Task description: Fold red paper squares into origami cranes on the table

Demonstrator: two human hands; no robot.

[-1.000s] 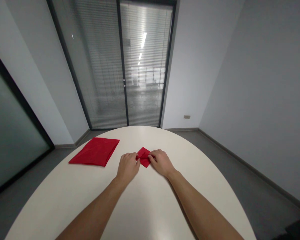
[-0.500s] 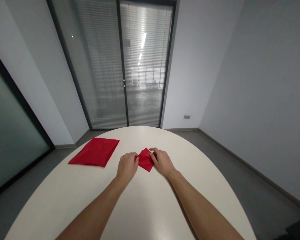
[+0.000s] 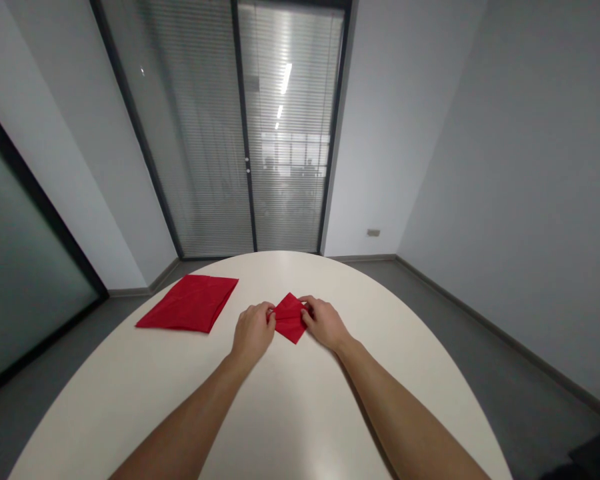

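A small folded red cloth [image 3: 291,319] sits between my hands, diamond-shaped, with creases running across its middle. My left hand [image 3: 254,328] pinches its left corner between thumb and fingers. On the opposite side, my right hand [image 3: 325,323] grips the right corner, its thumb and fingertips closed at the edge. Parts of both corners are hidden behind the fingers. A larger red cloth [image 3: 187,303], folded flat into a four-sided shape, lies to the left, apart from my hands.
Both cloths are on a round white table [image 3: 275,420]. Past its far edge stands a glass door [image 3: 290,187] with blinds in a dark frame. A grey wall [image 3: 530,167] rises on the right, and a dark object [image 3: 597,453] shows at the lower right.
The small cloth has shifted slightly left and looks more spread and even between my hands. My left hand has moved a little left. The larger cloth stays in place.
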